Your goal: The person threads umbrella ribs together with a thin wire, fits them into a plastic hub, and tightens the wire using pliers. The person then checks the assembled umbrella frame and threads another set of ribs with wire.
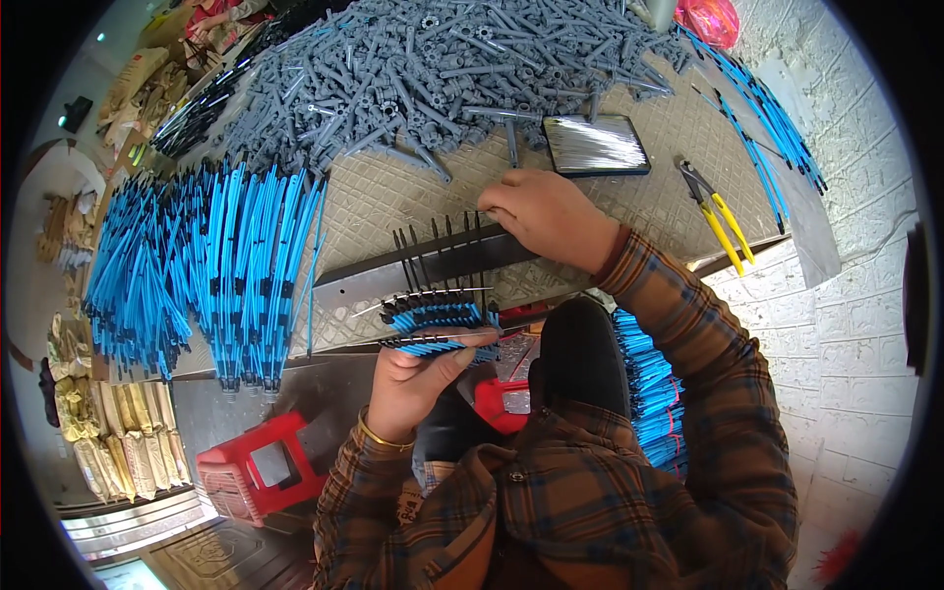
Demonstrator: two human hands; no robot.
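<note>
My left hand (405, 388) is wrapped round a bundle of blue rods with black fittings (433, 320), at the near edge of the table. Several thin black tips rise from that bundle across a dark metal bar (359, 283) that lies along the table edge. Over the bar's right end is my right hand (551, 218), its thumb and fingers pinched together beside the rightmost tip. Whatever sits between those fingers is too small or hidden to make out. Thin silvery wires run crosswise through the bundle.
Grey plastic tube parts (423, 79) are heaped at the back. A dark tray of silvery wires (596, 144) and yellow-handled pliers (721, 218) lie to the right. Blue rods (241, 265) cover the table's left side. A red stool (285, 467) stands below left; a white wall bounds the right.
</note>
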